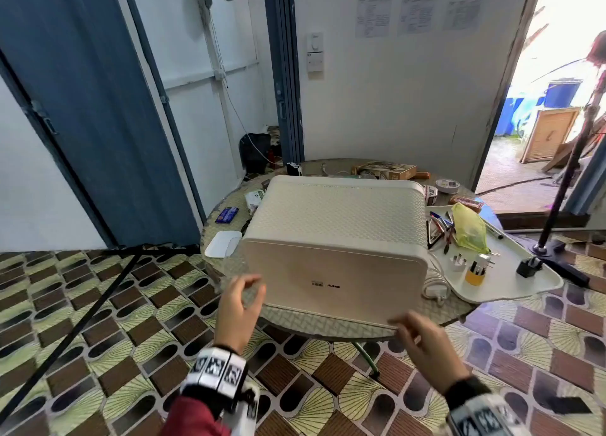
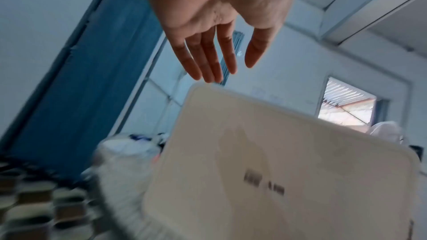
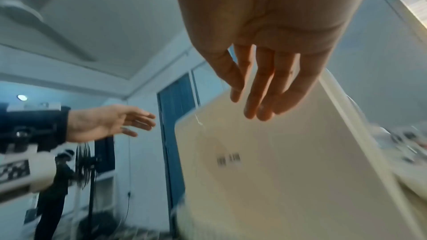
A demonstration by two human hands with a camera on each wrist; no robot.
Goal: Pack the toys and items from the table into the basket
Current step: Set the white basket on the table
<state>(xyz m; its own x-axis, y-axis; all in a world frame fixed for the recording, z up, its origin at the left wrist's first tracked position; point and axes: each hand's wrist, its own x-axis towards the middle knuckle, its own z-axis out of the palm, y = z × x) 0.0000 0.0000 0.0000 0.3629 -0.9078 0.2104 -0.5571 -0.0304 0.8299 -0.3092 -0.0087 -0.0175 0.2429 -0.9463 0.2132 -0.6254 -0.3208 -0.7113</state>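
Hands point(image 1: 328, 324) empty near basket point(image 1: 334, 239); interior hidden.

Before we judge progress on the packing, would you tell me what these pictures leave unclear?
- Basket opening and contents: in the head view only its flat base and woven side show.
- Label on the base: too small in the head view, blurred in both wrist views.
- Items behind the basket on the table: partly hidden by it.
- Small things on the white tray: too small to name surely.
- Left hand, right hand: contact with the basket unclear.
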